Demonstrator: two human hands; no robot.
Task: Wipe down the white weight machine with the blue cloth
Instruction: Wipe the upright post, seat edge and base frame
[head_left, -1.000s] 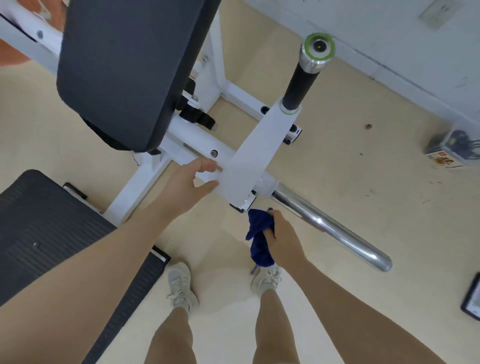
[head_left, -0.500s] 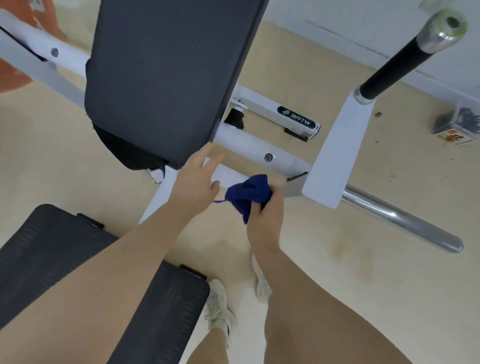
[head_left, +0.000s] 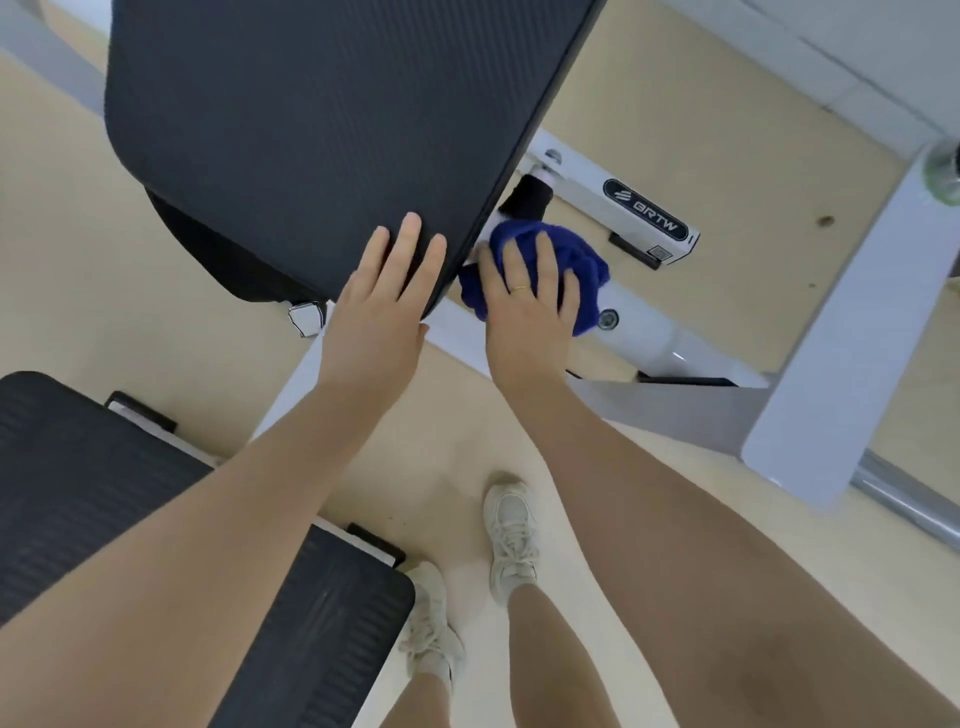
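The white weight machine (head_left: 644, 343) fills the upper half of the view, its round white crossbar running from under the black back pad (head_left: 322, 135) to the right. My right hand (head_left: 524, 306) presses the bunched blue cloth (head_left: 571, 254) flat onto that crossbar, just right of the pad's corner. Fingers spread, my left hand (head_left: 382, 312) rests on the lower corner of the back pad and holds nothing. The part of the crossbar under the cloth and pad is hidden.
A black seat pad (head_left: 119, 519) lies at the lower left. A flat white lever arm (head_left: 841, 343) slants down the right side, with a chrome bar (head_left: 904, 504) beneath it. A white base bar with a BRTW label (head_left: 644, 213) sits on the beige floor. My two shoes stand below.
I have leaned in closer. My right hand carried the cloth up from below the lever arm onto the crossbar, and my left hand shifted from the white frame onto the pad's corner.
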